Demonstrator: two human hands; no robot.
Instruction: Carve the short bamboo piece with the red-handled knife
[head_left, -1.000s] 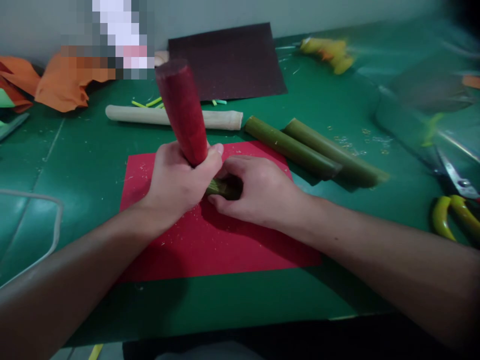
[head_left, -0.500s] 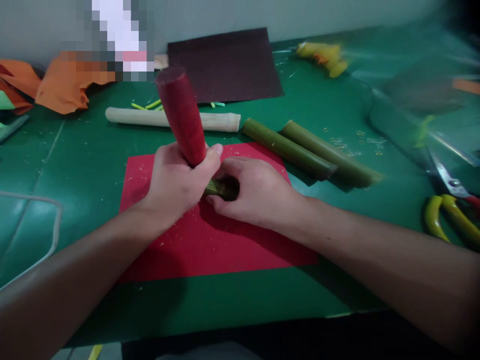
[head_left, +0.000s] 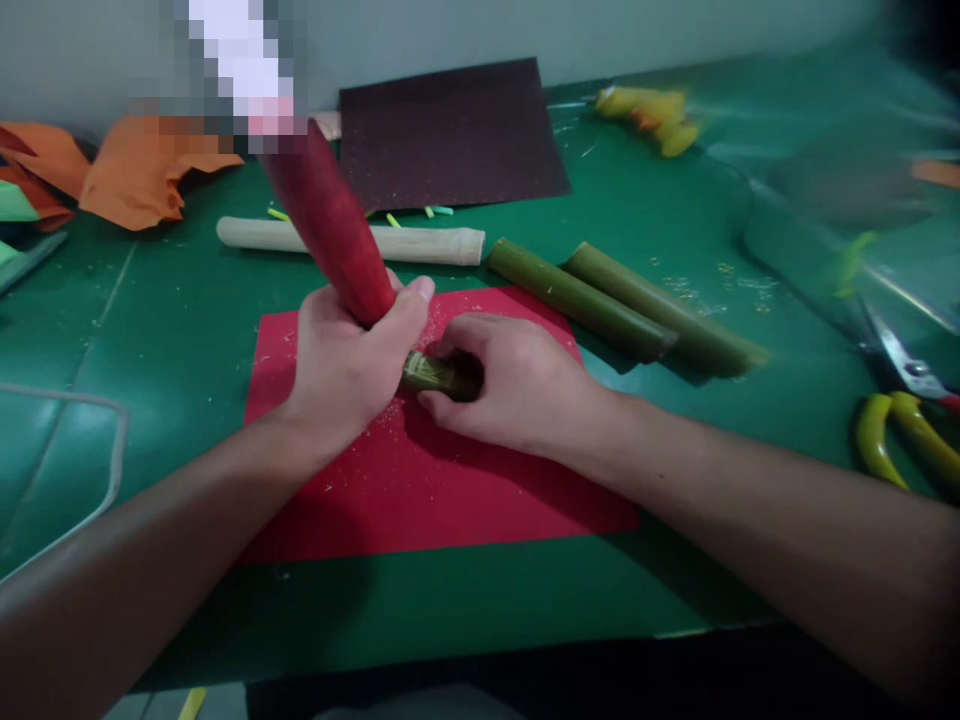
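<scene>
My left hand [head_left: 352,350] is closed around a tool with a thick red handle [head_left: 330,225]. The handle leans up and away to the left, and its working end is hidden by my hand. Just to the right, my right hand [head_left: 517,385] grips a short green bamboo piece [head_left: 429,372] with fingers on top and thumb below. Pale scraped marks show on the bamboo near my left hand. Beneath both hands lies a red sheet [head_left: 450,500] with small pale shavings scattered on it.
Two green bamboo lengths [head_left: 585,300] and a pale bamboo stick [head_left: 427,243] lie beyond the sheet. Scissors [head_left: 892,410] rest at the right by a clear plastic container. Farther back are a dark sheet [head_left: 450,135], a yellow glue gun [head_left: 649,118] and orange paper [head_left: 135,175].
The red handle has tipped farther left and my left hand has shifted slightly left. More of the scraped bamboo shows between my hands. My right hand has kept its grip.
</scene>
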